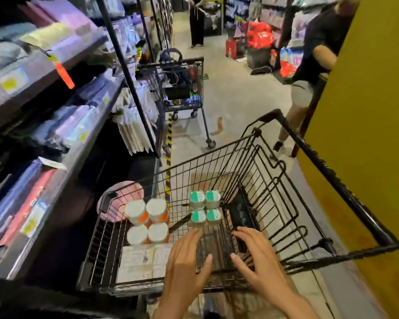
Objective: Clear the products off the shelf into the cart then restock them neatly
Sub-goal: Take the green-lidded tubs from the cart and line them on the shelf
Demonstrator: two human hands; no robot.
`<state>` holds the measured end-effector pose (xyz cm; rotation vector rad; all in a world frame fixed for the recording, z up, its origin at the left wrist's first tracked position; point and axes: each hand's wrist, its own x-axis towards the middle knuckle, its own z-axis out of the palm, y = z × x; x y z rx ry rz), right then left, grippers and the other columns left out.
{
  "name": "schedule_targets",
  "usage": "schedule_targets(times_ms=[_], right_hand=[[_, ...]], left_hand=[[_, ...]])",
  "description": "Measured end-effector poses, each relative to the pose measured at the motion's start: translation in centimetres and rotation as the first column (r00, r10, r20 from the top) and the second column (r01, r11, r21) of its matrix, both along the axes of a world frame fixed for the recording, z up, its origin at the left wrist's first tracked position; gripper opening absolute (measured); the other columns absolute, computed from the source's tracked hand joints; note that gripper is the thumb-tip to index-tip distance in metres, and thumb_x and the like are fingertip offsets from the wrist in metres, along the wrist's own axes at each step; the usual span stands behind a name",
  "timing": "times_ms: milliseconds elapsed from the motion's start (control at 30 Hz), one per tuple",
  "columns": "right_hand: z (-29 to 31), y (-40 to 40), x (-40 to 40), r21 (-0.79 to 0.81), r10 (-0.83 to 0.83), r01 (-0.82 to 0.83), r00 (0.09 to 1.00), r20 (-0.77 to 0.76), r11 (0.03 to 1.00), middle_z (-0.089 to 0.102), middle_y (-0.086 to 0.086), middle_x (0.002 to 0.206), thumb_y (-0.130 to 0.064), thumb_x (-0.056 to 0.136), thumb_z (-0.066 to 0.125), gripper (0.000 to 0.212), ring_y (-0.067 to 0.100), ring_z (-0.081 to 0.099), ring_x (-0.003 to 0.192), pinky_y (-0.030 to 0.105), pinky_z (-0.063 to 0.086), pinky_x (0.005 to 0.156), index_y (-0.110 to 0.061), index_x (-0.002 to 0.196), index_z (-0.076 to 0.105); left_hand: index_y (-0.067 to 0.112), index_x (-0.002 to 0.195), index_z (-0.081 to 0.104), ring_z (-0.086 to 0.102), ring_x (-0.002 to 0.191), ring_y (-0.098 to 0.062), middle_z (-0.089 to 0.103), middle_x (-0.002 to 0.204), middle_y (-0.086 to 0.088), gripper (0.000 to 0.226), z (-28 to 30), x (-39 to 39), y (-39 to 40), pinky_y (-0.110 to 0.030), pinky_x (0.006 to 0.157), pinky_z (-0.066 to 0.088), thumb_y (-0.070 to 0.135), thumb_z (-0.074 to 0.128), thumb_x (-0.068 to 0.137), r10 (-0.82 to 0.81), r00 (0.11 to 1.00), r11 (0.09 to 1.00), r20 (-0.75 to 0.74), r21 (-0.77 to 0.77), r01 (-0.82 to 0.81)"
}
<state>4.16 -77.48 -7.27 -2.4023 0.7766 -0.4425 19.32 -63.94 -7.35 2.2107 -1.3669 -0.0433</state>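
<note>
- My left hand [186,261] and right hand [256,256] reach down into the cart [332,256], one on each side of a dark, blurred pack [213,252].
- Fingers on both hands are mostly straight with the thumbs turned inward against the pack's sides; I cannot tell whether they actually grip it.
- Just beyond the pack stand four green-lidded jars [205,208] in a square.
- To their left, four orange jars [146,221] with white lids, also in a square.
- Pale flat packets [141,263] lie in the cart's near left corner.
- Shelf [62,178] on the left holds bagged goods.
- A second cart [182,88] stands further down the aisle.
</note>
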Motion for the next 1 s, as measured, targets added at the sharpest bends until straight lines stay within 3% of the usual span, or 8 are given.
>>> schedule_targets(times_ms=[167,400,467,600,700,800,900,1000], right_hand=[[-1.8,-4.5,5.4,0.075,-0.020,0.028,0.995,-0.096,0.997,0.027,-0.026,0.138,-0.069,0.087,0.025,0.061,-0.011,0.017,0.129,0.003,0.004,0.101,-0.037,0.137,0.037],[-6.8,-9.5,11.3,0.221,-0.040,0.079,0.983,-0.178,0.972,0.033,-0.020,0.137,-0.082,0.076,0.011,0.085,-0.004,0.025,0.129,0.021,0.022,0.113,-0.031,0.139,0.037],[-8.7,-10.8,13.0,0.270,-0.055,0.108,0.978,-0.199,0.957,0.035,-0.017,0.138,-0.079,0.080,0.024,0.079,-0.003,0.027,0.129,0.022,0.023,0.112,-0.030,0.140,0.036],[-13.1,-13.3,16.5,0.370,-0.151,0.209,0.972,-0.179,0.905,0.037,-0.010,0.138,-0.043,0.090,0.057,0.057,-0.001,0.029,0.127,0.016,0.021,0.108,-0.025,0.140,0.036],[-17.1,-14.8,19.0,0.477,-0.227,0.284,0.958,-0.175,0.832,0.036,-0.011,0.138,-0.037,0.085,0.067,0.067,0.001,0.028,0.128,0.020,0.024,0.108,-0.022,0.142,0.034],[-21.4,-16.1,21.1,0.571,-0.373,0.413,0.907,-0.193,0.709,0.037,0.003,0.147,-0.030,0.076,0.078,0.084,0.016,0.034,0.136,0.034,0.032,0.112,-0.014,0.144,0.033],[-24.9,-17.3,22.8,0.640,-0.462,0.472,0.864,-0.199,0.606,0.036,0.008,0.149,-0.022,0.067,0.085,0.097,0.021,0.033,0.137,0.034,0.029,0.112,-0.011,0.146,0.029],[-27.7,-18.5,24.4,0.689,-0.475,0.452,0.862,-0.176,0.566,0.042,0.006,0.145,-0.019,0.060,0.090,0.105,0.018,0.038,0.134,0.032,0.032,0.111,-0.012,0.144,0.029]], left_hand=[[0.016,0.130,0.052,0.058,0.115,-0.020,0.060,0.128,-0.002,0.057,-3.4,6.4,-4.1,-0.037,0.095,0.044,0.047,0.048,0.083,-0.025,0.998,0.998,-0.063,0.061,0.029],[0.024,0.130,0.045,0.046,0.116,-0.007,0.058,0.126,0.003,0.051,-8.1,12.9,-9.0,-0.028,0.094,0.041,0.046,0.048,0.085,0.017,0.979,0.995,-0.203,0.102,0.004],[0.021,0.132,0.047,0.047,0.119,-0.007,0.056,0.129,0.002,0.051,-9.8,14.2,-10.4,-0.024,0.095,0.036,0.043,0.053,0.086,0.065,0.967,0.989,-0.248,0.143,-0.030],[0.020,0.137,0.042,0.039,0.122,-0.005,0.047,0.136,0.004,0.058,-13.7,17.0,-13.2,-0.022,0.100,0.030,0.037,0.063,0.086,0.135,0.930,0.980,-0.342,0.187,-0.073],[0.026,0.133,0.040,0.040,0.124,-0.008,0.045,0.136,0.007,0.058,-16.6,18.8,-15.1,-0.023,0.099,0.034,0.039,0.068,0.083,0.211,0.880,0.971,-0.426,0.192,-0.140],[0.021,0.143,0.032,0.035,0.134,-0.016,0.036,0.148,0.000,0.075,-19.4,20.1,-17.1,-0.035,0.109,0.033,0.036,0.072,0.080,0.349,0.786,0.934,-0.511,0.263,-0.244],[0.019,0.148,0.025,0.028,0.139,-0.019,0.028,0.153,-0.001,0.091,-22.3,21.0,-18.9,-0.036,0.111,0.027,0.031,0.079,0.075,0.417,0.687,0.908,-0.595,0.311,-0.282],[0.013,0.145,0.030,0.035,0.135,-0.021,0.036,0.149,-0.006,0.100,-25.5,22.0,-20.3,-0.036,0.111,0.030,0.022,0.087,0.064,0.426,0.633,0.905,-0.647,0.297,-0.305]])
